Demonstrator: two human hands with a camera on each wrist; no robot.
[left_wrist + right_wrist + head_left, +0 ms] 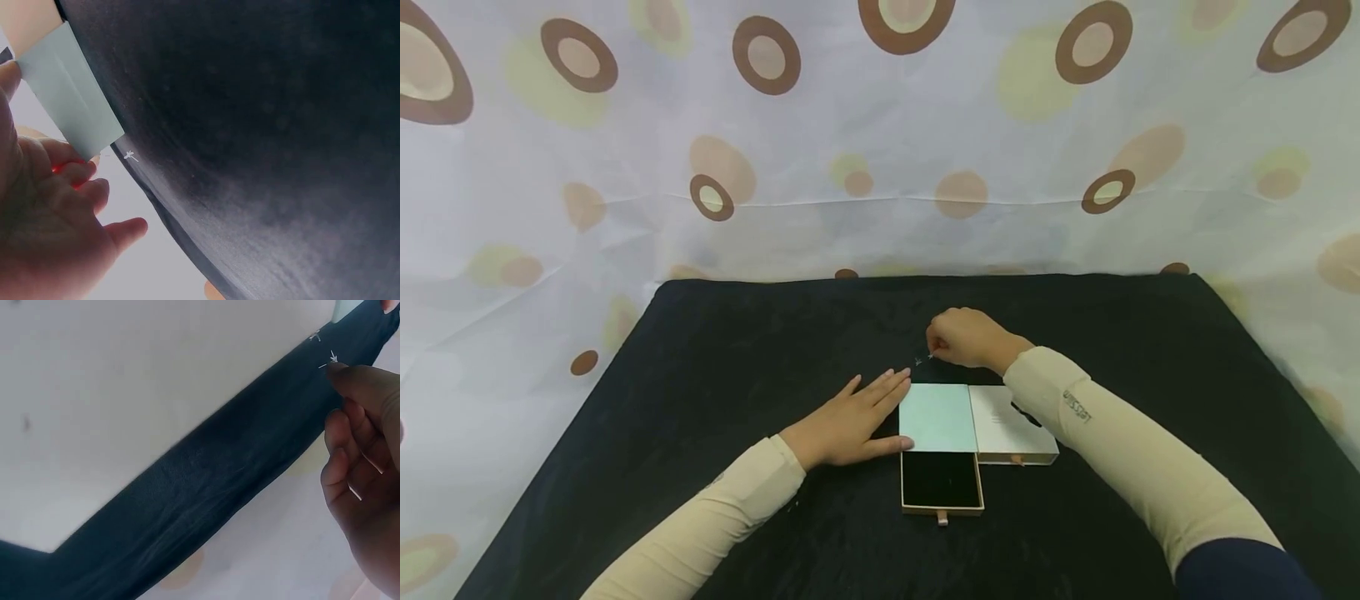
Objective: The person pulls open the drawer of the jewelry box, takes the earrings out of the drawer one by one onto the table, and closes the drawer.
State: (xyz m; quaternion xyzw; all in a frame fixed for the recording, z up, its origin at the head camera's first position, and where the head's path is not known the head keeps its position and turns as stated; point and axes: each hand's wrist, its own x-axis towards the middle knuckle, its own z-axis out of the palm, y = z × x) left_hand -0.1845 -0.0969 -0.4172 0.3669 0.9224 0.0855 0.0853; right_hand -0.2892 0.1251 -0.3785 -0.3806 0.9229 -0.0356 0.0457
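My left hand [853, 421] lies with fingers spread against the left side of a mint-green box sleeve [936, 417], thumb at its front corner. A drawer [942, 479] with a black lining and a small pull tab sticks out of the sleeve towards me. Beyond the box, my right hand [970, 337] pinches a tiny silvery piece [333, 359] between thumb and forefinger; it looks like a small dragonfly-shaped stud earring. A second, similar silvery piece [314, 336] lies on the dark cloth close by, just past the sleeve's far edge.
A white box [1007, 421] with a pull tab stands right against the mint sleeve, partly under my right forearm. Black cloth [775, 333] covers the table. Behind it hangs a white curtain [850, 125] with brown and green ovals.
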